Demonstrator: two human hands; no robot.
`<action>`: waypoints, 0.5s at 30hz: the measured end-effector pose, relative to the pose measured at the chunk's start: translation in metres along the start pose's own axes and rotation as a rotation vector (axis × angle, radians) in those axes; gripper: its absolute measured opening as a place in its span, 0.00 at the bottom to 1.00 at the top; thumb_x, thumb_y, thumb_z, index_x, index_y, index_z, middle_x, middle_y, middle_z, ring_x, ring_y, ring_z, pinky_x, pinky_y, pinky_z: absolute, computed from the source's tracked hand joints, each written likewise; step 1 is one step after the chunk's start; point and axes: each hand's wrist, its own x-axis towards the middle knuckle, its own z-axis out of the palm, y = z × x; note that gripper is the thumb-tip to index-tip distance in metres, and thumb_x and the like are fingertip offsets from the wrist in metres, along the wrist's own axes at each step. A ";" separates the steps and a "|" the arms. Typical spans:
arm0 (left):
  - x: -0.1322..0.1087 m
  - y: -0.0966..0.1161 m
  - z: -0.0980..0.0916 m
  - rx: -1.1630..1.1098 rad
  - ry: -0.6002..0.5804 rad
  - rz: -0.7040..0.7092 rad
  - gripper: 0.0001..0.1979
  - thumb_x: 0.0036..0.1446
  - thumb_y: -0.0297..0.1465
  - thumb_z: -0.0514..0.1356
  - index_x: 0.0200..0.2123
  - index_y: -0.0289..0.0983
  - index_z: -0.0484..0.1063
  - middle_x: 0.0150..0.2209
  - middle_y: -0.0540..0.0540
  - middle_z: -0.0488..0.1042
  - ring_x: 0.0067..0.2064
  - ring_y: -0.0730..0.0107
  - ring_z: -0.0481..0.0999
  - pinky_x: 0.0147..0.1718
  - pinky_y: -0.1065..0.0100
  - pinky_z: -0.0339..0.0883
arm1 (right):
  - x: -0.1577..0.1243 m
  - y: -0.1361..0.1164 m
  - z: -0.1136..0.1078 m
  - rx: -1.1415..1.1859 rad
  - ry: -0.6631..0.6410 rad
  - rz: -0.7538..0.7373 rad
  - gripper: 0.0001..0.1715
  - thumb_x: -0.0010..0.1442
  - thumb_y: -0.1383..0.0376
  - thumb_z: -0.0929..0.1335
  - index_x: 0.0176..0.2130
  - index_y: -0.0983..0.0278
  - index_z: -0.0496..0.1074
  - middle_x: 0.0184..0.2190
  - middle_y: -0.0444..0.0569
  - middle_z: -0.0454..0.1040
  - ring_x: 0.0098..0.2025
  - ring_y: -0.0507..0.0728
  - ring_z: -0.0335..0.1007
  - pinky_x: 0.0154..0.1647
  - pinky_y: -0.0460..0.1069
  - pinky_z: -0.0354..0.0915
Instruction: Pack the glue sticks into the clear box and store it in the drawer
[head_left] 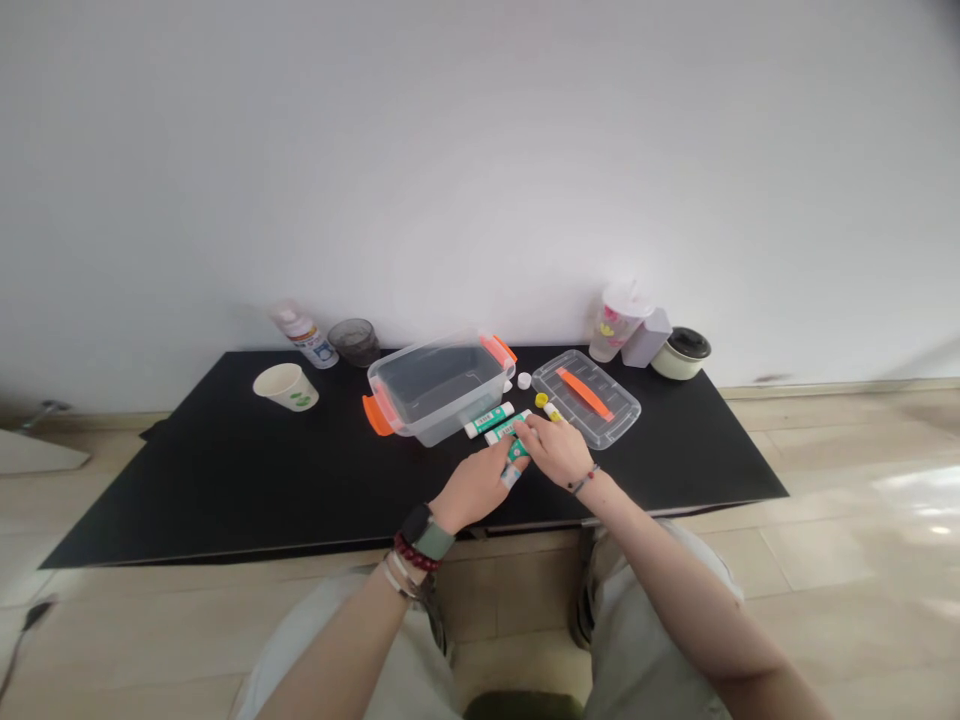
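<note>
My left hand (478, 485) is closed round a green-and-white glue stick (517, 450), whose white end points down towards me. My right hand (559, 455) bends its fingers over the upper end of that same stick, so its fingertips are partly hidden. Just beyond my hands, two more green-and-white glue sticks lie on the table, one (489, 420) beside the box and another (504, 430) nearer my fingers. A small white-and-yellow piece (553, 411) shows at my right knuckles. Close by are a yellow cap (541, 400) and a white cap (524, 381).
The open clear box (457, 425) with orange handles stands behind my left hand. Its clear lid (626, 408) lies on the right. Along the back are a spray can (306, 337), dark glass (355, 343), lidded cup (616, 322) and pot (679, 358). A paper cup (285, 388) sits left.
</note>
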 end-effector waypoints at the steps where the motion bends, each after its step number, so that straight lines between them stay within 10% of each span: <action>1: 0.000 0.000 0.000 -0.136 -0.055 0.005 0.21 0.68 0.46 0.43 0.49 0.36 0.63 0.36 0.42 0.74 0.33 0.63 0.75 0.32 0.64 0.68 | -0.001 0.003 -0.001 0.017 0.013 -0.073 0.22 0.70 0.54 0.57 0.37 0.62 0.72 0.28 0.47 0.77 0.30 0.53 0.71 0.27 0.46 0.47; 7: -0.004 0.000 0.001 -0.483 -0.149 0.017 0.22 0.66 0.50 0.45 0.39 0.37 0.64 0.25 0.53 0.66 0.22 0.74 0.65 0.23 0.71 0.64 | -0.004 0.005 0.000 -0.072 0.074 -0.090 0.24 0.70 0.59 0.57 0.31 0.63 0.73 0.23 0.48 0.74 0.24 0.52 0.68 0.26 0.48 0.44; 11: -0.002 -0.001 0.003 -0.217 -0.009 0.051 0.17 0.67 0.43 0.48 0.41 0.37 0.67 0.32 0.45 0.73 0.34 0.64 0.74 0.36 0.62 0.70 | -0.002 0.000 0.010 0.039 0.067 0.088 0.22 0.69 0.57 0.58 0.29 0.62 0.71 0.24 0.48 0.73 0.25 0.54 0.68 0.25 0.48 0.45; 15: -0.005 0.004 -0.006 -0.105 0.172 0.176 0.15 0.64 0.39 0.53 0.48 0.37 0.69 0.48 0.39 0.73 0.51 0.57 0.72 0.54 0.55 0.65 | -0.003 0.001 0.012 0.423 0.148 -0.047 0.20 0.68 0.53 0.58 0.31 0.61 0.66 0.22 0.44 0.68 0.26 0.54 0.66 0.27 0.46 0.53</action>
